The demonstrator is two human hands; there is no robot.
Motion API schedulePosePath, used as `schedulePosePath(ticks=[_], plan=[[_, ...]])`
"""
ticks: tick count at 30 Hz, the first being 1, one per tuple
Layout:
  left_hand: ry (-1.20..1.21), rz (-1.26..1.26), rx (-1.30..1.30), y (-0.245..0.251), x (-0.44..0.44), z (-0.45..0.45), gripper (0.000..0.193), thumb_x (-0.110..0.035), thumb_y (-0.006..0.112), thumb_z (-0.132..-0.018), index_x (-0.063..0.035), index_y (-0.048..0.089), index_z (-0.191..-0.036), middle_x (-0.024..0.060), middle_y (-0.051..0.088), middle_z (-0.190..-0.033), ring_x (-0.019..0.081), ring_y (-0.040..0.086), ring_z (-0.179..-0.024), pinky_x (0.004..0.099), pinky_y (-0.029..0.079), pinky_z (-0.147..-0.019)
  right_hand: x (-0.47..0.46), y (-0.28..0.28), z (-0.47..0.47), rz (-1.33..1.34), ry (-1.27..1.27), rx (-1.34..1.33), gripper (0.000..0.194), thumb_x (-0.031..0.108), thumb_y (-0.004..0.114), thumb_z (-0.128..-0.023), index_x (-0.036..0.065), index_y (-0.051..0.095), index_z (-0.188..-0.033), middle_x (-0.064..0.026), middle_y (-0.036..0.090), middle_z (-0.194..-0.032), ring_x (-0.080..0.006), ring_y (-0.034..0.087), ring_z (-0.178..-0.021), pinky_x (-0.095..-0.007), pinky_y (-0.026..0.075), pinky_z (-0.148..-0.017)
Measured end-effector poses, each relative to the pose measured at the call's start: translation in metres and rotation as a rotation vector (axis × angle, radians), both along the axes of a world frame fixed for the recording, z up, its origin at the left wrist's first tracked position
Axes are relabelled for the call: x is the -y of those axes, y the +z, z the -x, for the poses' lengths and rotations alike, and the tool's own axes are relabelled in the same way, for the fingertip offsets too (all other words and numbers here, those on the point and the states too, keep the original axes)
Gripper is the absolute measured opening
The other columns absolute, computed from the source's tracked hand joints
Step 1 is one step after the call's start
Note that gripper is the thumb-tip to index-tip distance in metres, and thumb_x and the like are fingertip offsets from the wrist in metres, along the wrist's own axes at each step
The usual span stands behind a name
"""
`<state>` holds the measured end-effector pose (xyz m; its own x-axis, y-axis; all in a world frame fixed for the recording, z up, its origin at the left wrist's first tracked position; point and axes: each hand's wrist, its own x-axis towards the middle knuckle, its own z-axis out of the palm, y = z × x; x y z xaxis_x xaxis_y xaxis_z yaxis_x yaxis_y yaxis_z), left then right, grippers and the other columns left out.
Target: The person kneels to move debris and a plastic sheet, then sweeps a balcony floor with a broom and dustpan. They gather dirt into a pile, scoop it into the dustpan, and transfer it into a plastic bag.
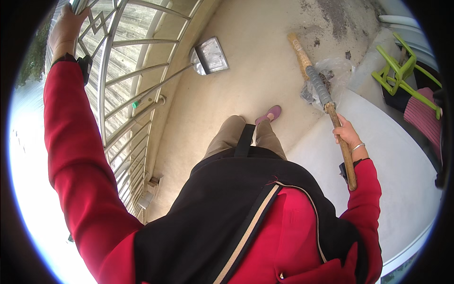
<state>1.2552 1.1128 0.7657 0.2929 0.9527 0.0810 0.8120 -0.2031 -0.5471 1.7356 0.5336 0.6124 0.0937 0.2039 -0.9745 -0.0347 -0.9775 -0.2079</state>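
My right hand is closed around the wooden handle of a broom. Its pale bristles point away from me, and grey tape wraps the part below them. Under the taped part lies a clear plastic bag with dark debris in it. Up at the far left, my left hand grips the top of a metal railing. A metal dustpan rests on the floor beside the railing. Its long thin handle slants back to the bars and ends in a green cap.
Dark dirt marks the concrete floor near the far wall. To my right are a white surface, a lime-green plastic frame and pink ribbed cloth. A small block sits by the railing's foot.
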Motion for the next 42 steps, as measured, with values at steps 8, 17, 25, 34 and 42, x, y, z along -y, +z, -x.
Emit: schedulePosePath(ticks=[8,17,25,34,42], plan=[[0.072,-0.007,0.125,-0.004,0.016,-0.012,0.065,-0.055,0.054,-0.071,-0.0117,0.042,-0.118,0.0141,0.057,-0.109,0.0343,0.057,-0.094,0.0450,0.046,-0.075,0.017,0.038,0.043,-0.067,0.026,-0.002,0.078,-0.003,0.051,-0.066,0.004,0.020,-0.137,-0.0092,0.050,-0.061,-0.0174,0.048,-0.040,-0.0304,0.043,-0.039],[-0.265,-0.209,0.037,-0.014,0.023,-0.029,0.073,-0.042,0.060,-0.073,-0.0053,0.032,-0.129,0.0138,0.043,-0.128,0.0313,0.041,-0.117,0.0429,0.034,-0.094,0.054,0.112,0.114,0.047,0.002,0.088,0.041,0.005,0.053,-0.068,0.002,0.042,-0.107,-0.0125,0.055,-0.066,-0.0241,0.058,-0.051,-0.0358,0.047,-0.050],[-0.912,0.883,0.204,-0.163,0.077,-0.323,0.066,-0.020,0.064,-0.070,-0.0086,0.033,-0.127,0.0124,0.038,-0.129,0.0321,0.040,-0.115,0.0404,0.032,-0.097,0.079,0.157,0.239,0.334,-0.424,0.213,0.037,0.007,0.055,-0.065,0.000,0.049,-0.101,-0.0180,0.060,-0.078,-0.0331,0.060,-0.076,-0.0383,0.046,-0.067],[-1.248,1.122,-0.278,-0.242,0.241,-0.584,0.059,-0.016,0.059,-0.074,-0.0097,0.034,-0.126,0.0109,0.045,-0.121,0.0311,0.046,-0.110,0.0406,0.040,-0.091,0.087,0.087,0.302,0.447,-1.551,0.205,0.016,-0.002,0.052,-0.065,-0.006,0.048,-0.080,-0.0093,0.050,-0.057,-0.0188,0.052,-0.042,-0.0307,0.046,-0.037],[-1.515,1.122,-0.243,-0.398,0.391,-0.693,0.069,-0.011,0.061,-0.070,-0.0114,0.029,-0.132,0.0122,0.034,-0.131,0.0300,0.032,-0.123,0.0446,0.036,-0.095,0.082,-0.058,0.312,0.608,-1.959,0.215,0.014,-0.001,0.052,-0.065,-0.006,0.047,-0.076,-0.0117,0.050,-0.055,-0.0223,0.052,-0.039,-0.0321,0.045,-0.036]])
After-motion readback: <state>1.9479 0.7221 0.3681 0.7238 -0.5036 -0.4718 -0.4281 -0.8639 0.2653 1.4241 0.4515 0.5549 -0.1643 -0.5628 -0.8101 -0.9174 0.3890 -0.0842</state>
